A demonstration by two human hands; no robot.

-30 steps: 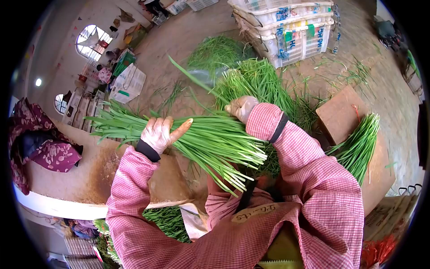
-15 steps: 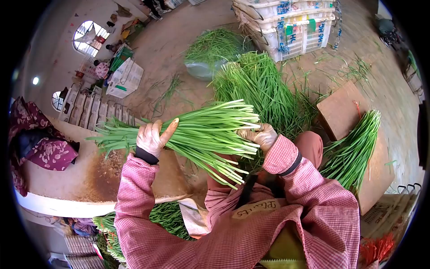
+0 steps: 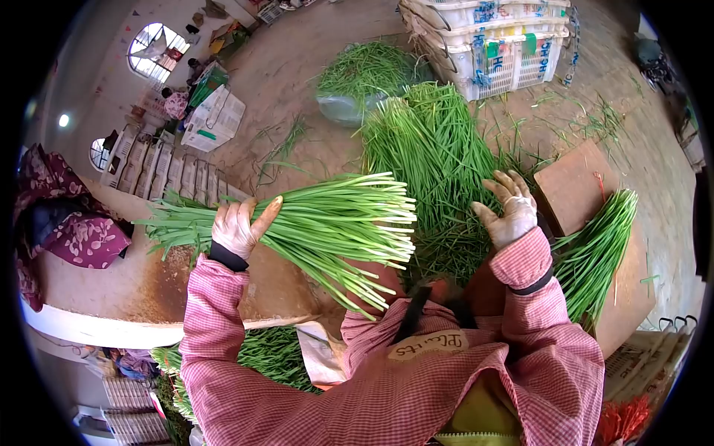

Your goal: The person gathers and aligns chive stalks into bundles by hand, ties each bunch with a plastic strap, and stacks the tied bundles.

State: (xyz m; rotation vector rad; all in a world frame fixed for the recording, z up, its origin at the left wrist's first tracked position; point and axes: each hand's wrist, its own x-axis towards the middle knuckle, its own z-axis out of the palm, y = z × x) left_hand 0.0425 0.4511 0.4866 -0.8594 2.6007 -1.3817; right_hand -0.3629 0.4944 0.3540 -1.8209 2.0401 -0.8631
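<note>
Left hand (image 3: 235, 229): gripping 1 bunch of green stalks (image 3: 335, 223).
Right hand (image 3: 513, 213): spread wide, near the larger heap of stalks (image 3: 428, 145).

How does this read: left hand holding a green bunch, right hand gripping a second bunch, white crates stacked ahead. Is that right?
Not quite: the right hand grips nothing; the head view shows it open and empty. The left hand does hold a green bunch, and white crates are stacked ahead.
</note>
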